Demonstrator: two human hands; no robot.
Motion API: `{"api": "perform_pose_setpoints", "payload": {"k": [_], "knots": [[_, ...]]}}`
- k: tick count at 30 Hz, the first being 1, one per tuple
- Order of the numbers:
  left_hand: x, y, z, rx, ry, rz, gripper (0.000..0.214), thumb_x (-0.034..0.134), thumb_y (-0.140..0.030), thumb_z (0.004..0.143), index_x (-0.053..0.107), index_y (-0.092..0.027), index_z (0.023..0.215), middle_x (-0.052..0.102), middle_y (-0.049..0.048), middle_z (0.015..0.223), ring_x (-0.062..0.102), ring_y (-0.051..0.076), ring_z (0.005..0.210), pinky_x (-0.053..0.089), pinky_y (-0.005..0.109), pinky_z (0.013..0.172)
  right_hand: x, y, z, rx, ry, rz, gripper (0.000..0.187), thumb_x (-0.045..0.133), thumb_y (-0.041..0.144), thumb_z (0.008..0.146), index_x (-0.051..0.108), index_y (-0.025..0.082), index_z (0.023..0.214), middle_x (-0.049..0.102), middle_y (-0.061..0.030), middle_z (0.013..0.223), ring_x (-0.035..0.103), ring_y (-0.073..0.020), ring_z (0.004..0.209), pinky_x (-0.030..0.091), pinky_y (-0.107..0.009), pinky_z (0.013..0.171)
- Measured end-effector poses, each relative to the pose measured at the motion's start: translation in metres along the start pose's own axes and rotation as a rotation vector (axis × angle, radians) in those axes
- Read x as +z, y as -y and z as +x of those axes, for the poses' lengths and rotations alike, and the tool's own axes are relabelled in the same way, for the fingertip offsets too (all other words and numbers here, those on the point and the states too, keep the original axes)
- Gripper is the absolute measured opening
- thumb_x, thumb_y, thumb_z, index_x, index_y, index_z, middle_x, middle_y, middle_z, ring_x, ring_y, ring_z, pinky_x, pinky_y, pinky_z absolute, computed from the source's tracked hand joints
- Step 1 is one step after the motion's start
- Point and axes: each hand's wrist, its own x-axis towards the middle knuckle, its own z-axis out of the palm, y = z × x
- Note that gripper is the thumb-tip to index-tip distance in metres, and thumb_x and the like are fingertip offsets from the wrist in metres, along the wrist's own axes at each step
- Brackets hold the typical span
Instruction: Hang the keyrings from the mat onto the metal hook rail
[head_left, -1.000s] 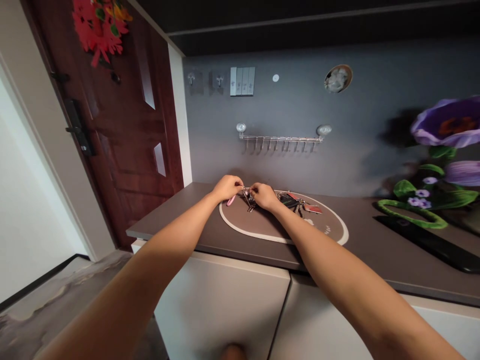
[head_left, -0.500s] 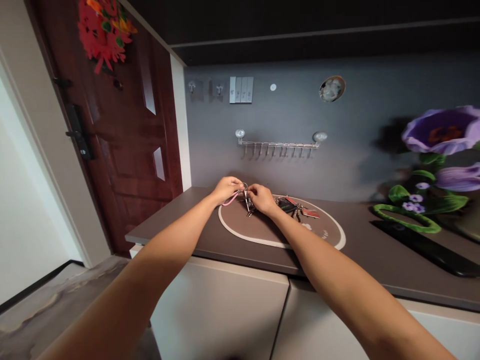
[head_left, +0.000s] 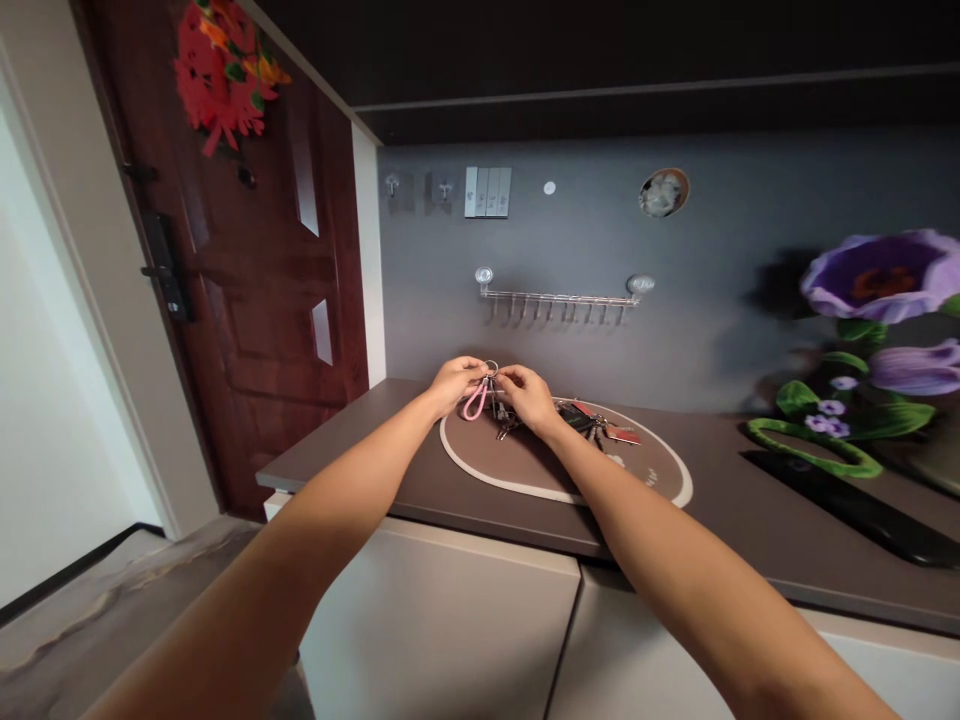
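A: Two hands grip one item. The left hand (head_left: 452, 384) and right hand (head_left: 529, 396) pinch the key bunch (head_left: 475, 402) over the oval mat (head_left: 525, 482).
B: Hazard: a slack pinch could let it drop and snag the second key bunch (head_left: 596, 422).

Soft, even light. The white wall (head_left: 45, 400) at left is brightest, and the upper cabinet (head_left: 600, 50) is nearly black. The flower (head_left: 877, 275) throws a diffuse shadow leftward on the grey wall (head_left: 712, 330). The keys (head_left: 504, 425) at centre are sharp. Wide-angle distortion bends the door (head_left: 247, 250) and stretches the edges.
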Motion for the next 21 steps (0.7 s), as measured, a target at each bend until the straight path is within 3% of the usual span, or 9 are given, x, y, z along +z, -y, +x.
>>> {"api": "perform_pose_setpoints", "payload": {"k": [8,16,18,21], "knots": [[0.005,0.004,-0.003,0.034,0.03,0.029,0.008,0.059,-0.015,0.074,0.053,-0.012,0.079,0.062,0.0019,0.072,0.059,0.007,0.061,0.05,0.024,0.068,0.003,-0.006,0.003,0.074,-0.082,0.221,0.028,0.055,0.041,0.069,0.06,0.014,0.075,0.061,-0.0028,0.073,0.054,-0.0119,0.067,0.043,-0.025,0.067],[0.003,0.002,-0.005,0.174,0.079,0.123,0.023,0.061,-0.03,0.073,0.052,-0.012,0.084,0.063,0.0021,0.069,0.06,0.009,0.062,0.049,0.026,0.069,0.001,0.01,0.001,0.031,-0.104,0.217,0.023,0.05,0.039,0.071,0.052,0.016,0.073,0.056,-0.0003,0.072,0.051,-0.0108,0.067,0.041,-0.024,0.069],[0.001,0.003,-0.003,0.233,0.055,0.2,0.025,0.057,-0.035,0.075,0.053,-0.012,0.084,0.065,0.0042,0.072,0.062,0.011,0.067,0.049,0.026,0.07,-0.001,0.014,0.004,0.022,-0.124,0.187,0.022,0.048,0.038,0.072,0.051,0.016,0.072,0.054,0.0003,0.071,0.049,-0.0107,0.067,0.041,-0.024,0.069],[-0.004,0.005,0.001,0.32,-0.08,0.413,0.028,0.047,-0.04,0.08,0.054,-0.014,0.082,0.066,0.0065,0.076,0.063,0.013,0.071,0.048,0.026,0.069,-0.005,0.019,0.015,0.02,-0.15,0.186,0.019,0.047,0.035,0.073,0.049,0.016,0.072,0.052,0.001,0.068,0.048,-0.0101,0.065,0.041,-0.023,0.066]]}}
